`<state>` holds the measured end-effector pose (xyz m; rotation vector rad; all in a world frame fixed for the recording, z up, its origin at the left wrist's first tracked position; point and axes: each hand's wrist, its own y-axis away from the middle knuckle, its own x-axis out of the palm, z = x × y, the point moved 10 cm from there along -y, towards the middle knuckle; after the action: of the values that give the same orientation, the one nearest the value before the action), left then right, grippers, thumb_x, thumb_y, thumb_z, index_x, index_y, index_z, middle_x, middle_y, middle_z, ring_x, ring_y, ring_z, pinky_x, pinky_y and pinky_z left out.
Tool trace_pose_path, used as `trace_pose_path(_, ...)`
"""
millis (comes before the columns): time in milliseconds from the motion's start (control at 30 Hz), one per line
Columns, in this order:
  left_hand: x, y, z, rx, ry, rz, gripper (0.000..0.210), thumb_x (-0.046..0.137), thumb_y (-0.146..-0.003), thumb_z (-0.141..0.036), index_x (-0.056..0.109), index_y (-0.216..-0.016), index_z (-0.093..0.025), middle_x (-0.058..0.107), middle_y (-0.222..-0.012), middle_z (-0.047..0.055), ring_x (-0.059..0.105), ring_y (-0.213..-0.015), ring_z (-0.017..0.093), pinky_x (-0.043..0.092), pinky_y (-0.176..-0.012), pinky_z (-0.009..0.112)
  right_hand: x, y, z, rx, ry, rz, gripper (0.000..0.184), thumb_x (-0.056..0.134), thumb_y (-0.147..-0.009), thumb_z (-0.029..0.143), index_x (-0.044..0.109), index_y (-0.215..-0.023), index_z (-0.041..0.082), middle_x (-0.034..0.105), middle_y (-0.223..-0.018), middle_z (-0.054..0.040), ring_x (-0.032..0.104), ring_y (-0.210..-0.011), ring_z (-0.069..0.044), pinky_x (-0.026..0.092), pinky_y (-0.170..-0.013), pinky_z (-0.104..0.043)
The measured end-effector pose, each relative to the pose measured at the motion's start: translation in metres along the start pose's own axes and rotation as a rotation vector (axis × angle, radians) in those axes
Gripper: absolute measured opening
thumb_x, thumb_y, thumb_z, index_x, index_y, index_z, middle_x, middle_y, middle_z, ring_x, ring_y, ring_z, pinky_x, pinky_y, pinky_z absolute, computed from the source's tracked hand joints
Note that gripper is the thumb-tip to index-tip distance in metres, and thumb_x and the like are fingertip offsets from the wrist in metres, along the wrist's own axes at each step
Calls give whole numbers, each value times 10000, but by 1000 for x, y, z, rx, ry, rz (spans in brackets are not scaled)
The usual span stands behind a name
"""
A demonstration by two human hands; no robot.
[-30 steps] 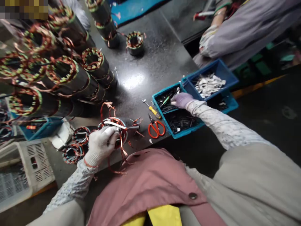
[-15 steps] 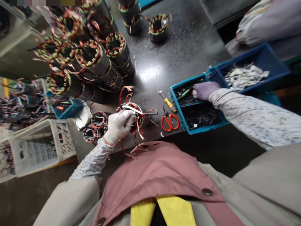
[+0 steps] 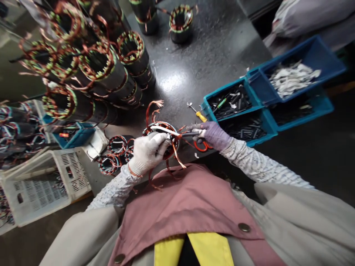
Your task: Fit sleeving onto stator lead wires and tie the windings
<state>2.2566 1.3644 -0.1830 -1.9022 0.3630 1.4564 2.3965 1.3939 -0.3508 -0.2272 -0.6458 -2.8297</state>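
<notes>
Left hand: narrow, thumb and fingers pinched over the coil; hand [image 3: 149,149].
Right hand: narrow, fingers drawn together on the outer end of the black tube; hand [image 3: 217,135]. How firmly they grip cannot be told.
Coil: under and just right of the left hand; coil [image 3: 177,145]. Whether it rests on the desk [image 3: 199,62] or is lifted is hidden.
Tube: black tube [image 3: 190,134], bridging between the hands.
Sleeve: white sleeve [image 3: 165,129], just beyond the left fingertips, lying across the coil.
Strands: copper strands [image 3: 179,159], loose and frayed, nearer the body than the left hand. They could snag on the apron [image 3: 191,203] if the coil is pulled back.
Slip risk: the tube could slide off if the right fingers tug outward while the left pinch loosens; frayed ends could also catch inside it.
Scissors: scissors [image 3: 203,148], partly hidden, just nearer the body than the right hand. A low sweep might knock them off the desk edge.
Screwdriver: screwdriver [image 3: 200,116], just beyond the right hand, where a knuckle could nudge it.
Bins: teal bin [image 3: 240,113] beyond and right of the right hand, holding dark tubes; blue bin [image 3: 330,62] farther right, holding white pieces.
Stators: stators [image 3: 119,87], stacked well beyond the left hand.
</notes>
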Motion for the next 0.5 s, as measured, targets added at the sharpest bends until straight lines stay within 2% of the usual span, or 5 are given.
trace_pose_path(100,1,-1,0,14,2,15,325,431,-981,-357,697,-893,-193,725,-750,29,671,-627,134,404,-545,232,-2,-4,22,-147,310,-22,218,715,-708,297,759,-873,161,714,-771,-63,632,-674,-171,521,-646,-307)
trace_pose_path(167,4,0,1,9,-1,34,343,418,-985,-367,702,-902,-193,725,-751,31,671,-634,135,402,-549,233,6,-1,37,-284,558,30,178,688,-742,271,767,-865,169,732,-839,-71,664,-796,-211,518,-761,-339)
trace_pose_path(233,6,1,1,11,-2,44,344,417,-984,-367,705,-909,-193,725,-758,31,674,-649,132,405,-557,228,8,2,42,-352,727,78,220,673,-772,268,761,-951,174,740,-910,-68,671,-880,-229,499,-833,-349)
trace_pose_path(367,5,3,0,40,-6,25,329,433,-976,-355,711,-899,-197,722,-757,32,659,-628,128,386,-538,226,10,1,37,-339,885,89,283,596,-836,235,714,-1085,171,738,-937,-65,669,-839,-200,477,-800,-308)
trace_pose_path(500,-1,3,0,62,-28,32,291,457,-958,-319,703,-865,-194,710,-722,27,636,-577,125,371,-516,225,51,0,33,-356,977,165,199,535,-859,176,726,-903,145,726,-835,-74,640,-759,-170,432,-703,-259)
